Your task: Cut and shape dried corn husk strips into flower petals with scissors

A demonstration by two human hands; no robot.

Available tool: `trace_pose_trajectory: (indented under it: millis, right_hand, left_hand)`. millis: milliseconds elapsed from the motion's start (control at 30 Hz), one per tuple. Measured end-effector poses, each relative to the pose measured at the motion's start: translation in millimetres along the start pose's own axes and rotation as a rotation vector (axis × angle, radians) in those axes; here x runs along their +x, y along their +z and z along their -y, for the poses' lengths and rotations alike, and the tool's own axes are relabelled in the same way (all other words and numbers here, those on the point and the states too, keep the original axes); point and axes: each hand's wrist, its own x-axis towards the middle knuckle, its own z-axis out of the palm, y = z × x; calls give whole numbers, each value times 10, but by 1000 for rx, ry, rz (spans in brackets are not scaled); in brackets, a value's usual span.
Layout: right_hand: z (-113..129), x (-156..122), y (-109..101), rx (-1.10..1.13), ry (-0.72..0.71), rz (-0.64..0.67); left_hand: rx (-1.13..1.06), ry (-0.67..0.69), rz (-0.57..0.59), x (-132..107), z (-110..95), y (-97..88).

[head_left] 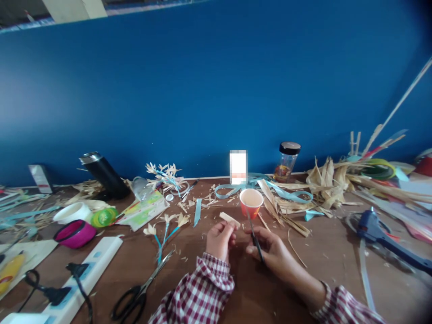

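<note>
My left hand (221, 238) is closed, pinching a short pale strip of corn husk (229, 219) between thumb and fingers. My right hand (270, 249) is wrapped round black-handled scissors (255, 240), their narrow blades pointing up and away, just right of the strip. Beyond the blade tips stands a red paper cup (251, 208) with a pale inside. To the left of my left hand lie husk flowers (165, 227) on light-blue stems. Larger scissors (135, 294) with black handles rest on the table below those flowers.
A power strip (97, 256) with plugs lies at left, near a black flask (106, 175). A blue glue gun (381, 234) is at right. Dried husks (329, 180), blue ribbon (297, 195) and a lidded jar (286, 162) stand toward the blue partition (202, 90).
</note>
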Motion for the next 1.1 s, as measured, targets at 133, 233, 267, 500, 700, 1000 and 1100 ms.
trace_pose_trajectory:
  millis: [133, 233, 267, 500, 700, 1000, 1100]
  right_hand:
    - [-19, 38, -3, 74, -51, -157]
    - [-42, 48, -34, 86, -64, -210]
    - [-53, 50, -45, 98, -60, -215]
    - [-123, 66, -80, 187, -34, -219]
    - [-127, 61, -73, 129, -39, -210]
    - [-113, 55, -68, 127, -51, -232]
    - [-127, 56, -77, 133, -61, -213]
  left_hand:
    - [216, 96, 156, -89, 110, 51]
    - [261, 100, 204, -145, 145, 103]
    - [264, 101, 208, -153, 150, 115]
    - [288, 90, 154, -153, 141, 127]
    - [273, 104, 126, -173, 104, 146]
    - [279, 65, 136, -159, 135, 160]
    - [247, 56, 151, -143, 169, 150]
